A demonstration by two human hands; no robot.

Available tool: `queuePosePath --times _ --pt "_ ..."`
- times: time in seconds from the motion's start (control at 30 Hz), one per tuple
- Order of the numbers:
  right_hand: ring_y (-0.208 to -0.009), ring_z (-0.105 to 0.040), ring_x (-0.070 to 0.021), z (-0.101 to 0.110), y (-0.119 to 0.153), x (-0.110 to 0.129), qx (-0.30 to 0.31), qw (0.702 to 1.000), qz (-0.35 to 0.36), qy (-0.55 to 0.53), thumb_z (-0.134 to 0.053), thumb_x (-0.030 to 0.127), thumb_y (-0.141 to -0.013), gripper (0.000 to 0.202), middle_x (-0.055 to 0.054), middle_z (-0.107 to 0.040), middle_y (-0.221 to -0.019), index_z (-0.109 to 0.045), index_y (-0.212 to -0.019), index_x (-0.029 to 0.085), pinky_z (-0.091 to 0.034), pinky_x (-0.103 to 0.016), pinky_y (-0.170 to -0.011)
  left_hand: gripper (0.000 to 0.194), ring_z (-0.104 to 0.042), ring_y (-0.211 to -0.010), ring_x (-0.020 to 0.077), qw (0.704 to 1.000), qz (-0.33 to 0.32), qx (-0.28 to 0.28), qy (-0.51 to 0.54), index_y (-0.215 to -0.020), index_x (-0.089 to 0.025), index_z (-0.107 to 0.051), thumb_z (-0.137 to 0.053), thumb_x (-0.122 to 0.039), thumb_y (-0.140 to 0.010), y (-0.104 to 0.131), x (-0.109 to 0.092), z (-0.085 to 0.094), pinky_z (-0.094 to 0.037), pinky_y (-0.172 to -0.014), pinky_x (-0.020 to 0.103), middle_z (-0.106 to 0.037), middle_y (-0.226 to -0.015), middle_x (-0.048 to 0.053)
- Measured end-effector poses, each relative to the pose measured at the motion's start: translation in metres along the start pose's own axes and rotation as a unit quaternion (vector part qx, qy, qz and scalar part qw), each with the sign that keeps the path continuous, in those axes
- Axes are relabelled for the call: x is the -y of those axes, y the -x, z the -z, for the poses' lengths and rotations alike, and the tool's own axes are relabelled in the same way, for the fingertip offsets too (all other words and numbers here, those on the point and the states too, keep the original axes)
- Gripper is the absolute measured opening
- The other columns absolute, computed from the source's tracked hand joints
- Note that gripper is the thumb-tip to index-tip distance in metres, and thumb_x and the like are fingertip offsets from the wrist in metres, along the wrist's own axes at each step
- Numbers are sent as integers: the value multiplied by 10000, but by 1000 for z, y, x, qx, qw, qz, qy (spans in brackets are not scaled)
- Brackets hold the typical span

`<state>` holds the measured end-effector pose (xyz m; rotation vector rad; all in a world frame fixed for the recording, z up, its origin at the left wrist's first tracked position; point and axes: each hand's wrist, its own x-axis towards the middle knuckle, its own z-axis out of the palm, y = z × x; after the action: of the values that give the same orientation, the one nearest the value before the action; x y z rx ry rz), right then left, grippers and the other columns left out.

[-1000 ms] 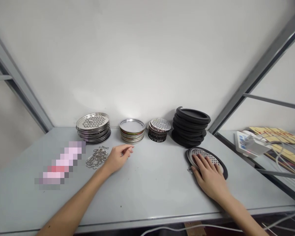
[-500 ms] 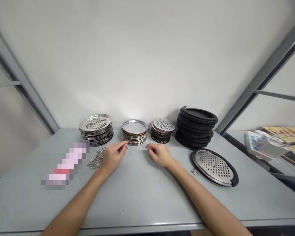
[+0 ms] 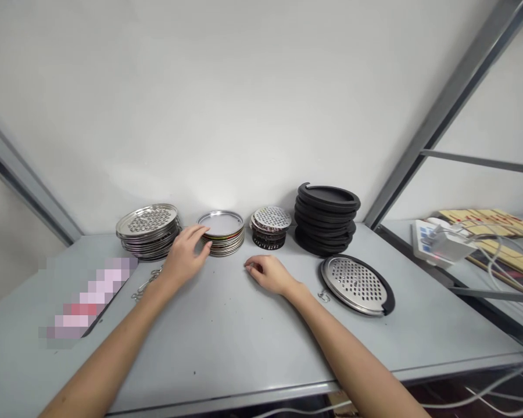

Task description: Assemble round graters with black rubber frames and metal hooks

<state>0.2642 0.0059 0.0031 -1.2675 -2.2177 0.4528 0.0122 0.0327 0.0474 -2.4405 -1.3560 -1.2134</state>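
Observation:
My left hand reaches to the stack of round, rimmed metal plates. Its fingers are apart and the fingertips are at the stack's left edge; whether they touch it I cannot tell. Low over the table, my right hand is closed, thumb and fingers curled together; anything inside is hidden. Nearest to it stands a stack of smaller perforated discs. Partly behind my left forearm lie metal clips. A perforated metal disc in a black rim lies to the right, beside a small metal clip.
At the back left stands a stack of larger perforated metal plates. Black rings are piled at the back right. A blurred-out object lies on the left. Beyond the metal frame is a white power strip with cables.
My left hand has opened from a pinch and moved onto the plate stack's left edge. My right hand stays curled. The whole view has shifted a little to the right.

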Motion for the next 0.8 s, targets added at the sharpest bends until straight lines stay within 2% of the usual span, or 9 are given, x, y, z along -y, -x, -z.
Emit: queuePosePath --times 0.1,0.23,0.43,0.67,0.73,0.8 --pt "-656 -574 -139 0 1 0 4 1000 -4 -4 -491 222 -871 222 -42 -707 -807 -695 -951 184 -399 -235 -649 288 -610 -1080 252 990 -22 140 23 -1075 -200 -697 -518 -319 -882 -24 11 0 -431 -988 393 -687 -1133 73" --pt "-637 -562 -131 -1 -1 -1 8 1000 -8 -2 -500 222 -862 217 -32 -699 -784 -693 -954 187 -387 -229 -633 256 -665 -951 227 983 0 179 37 -955 -221 -734 -502 -304 -885 -42 18 3 -489 -879 333 -733 -1020 34" --pt "-636 -563 -131 -4 0 -4 7 1000 -8 -4 -500 227 -859 221 -31 -697 -783 -690 -966 190 -389 -232 -635 272 -651 -970 218 994 -8 105 10 -1000 -181 -699 -454 -249 -903 -48 6 6 -478 -891 321 -717 -1049 57" --pt "-633 -568 -131 -3 -1 -5 6 1000 -6 -15 -496 220 -859 226 -35 -703 -794 -695 -961 187 -400 -232 -635 245 -637 -895 220 994 -39 90 -40 -962 -150 -666 -441 -230 -912 -68 9 11 -484 -823 337 -698 -968 81" --pt "-639 -576 -133 -3 -1 -4 6 1000 -11 -18 -499 222 -858 225 -37 -705 -792 -696 -960 185 -405 -232 -640 232 -635 -860 206 996 -55 60 -38 -935 -157 -668 -446 -222 -915 -72 10 16 -486 -802 323 -696 -941 71" --pt "-640 -581 -134 -3 -1 -4 5 1000 -14 -19 -499 222 -858 225 -36 -705 -785 -696 -961 186 -406 -231 -639 222 -633 -863 197 996 -90 5 -30 -932 -156 -670 -453 -202 -918 -70 6 25 -486 -807 320 -695 -953 73"
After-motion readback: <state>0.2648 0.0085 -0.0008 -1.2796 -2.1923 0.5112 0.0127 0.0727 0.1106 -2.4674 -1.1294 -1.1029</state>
